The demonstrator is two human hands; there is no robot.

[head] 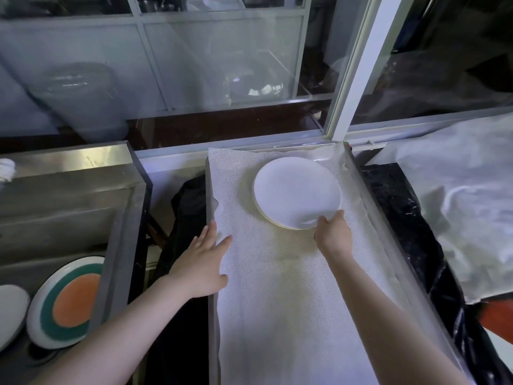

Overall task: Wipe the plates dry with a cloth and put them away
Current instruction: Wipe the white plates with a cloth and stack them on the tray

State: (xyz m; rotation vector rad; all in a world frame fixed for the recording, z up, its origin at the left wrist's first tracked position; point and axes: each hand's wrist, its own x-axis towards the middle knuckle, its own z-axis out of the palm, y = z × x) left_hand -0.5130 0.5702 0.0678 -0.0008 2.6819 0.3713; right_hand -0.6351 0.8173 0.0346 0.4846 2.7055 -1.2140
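On the lined tray, right hand [333, 234]: grips the near edge of the white plate [297, 191], fingers curled round the rim.
Left hand [204, 262]: fingers straight and spread, lying flat on the tray's left edge.
White plate: top of a small stack at the far end of the mesh liner [277, 287].
Tray [211, 315]: long, grey, between two counters.
Left sink [69, 207]: holds an orange-and-green plate [66, 302] leaning beside another white plate [11, 312].
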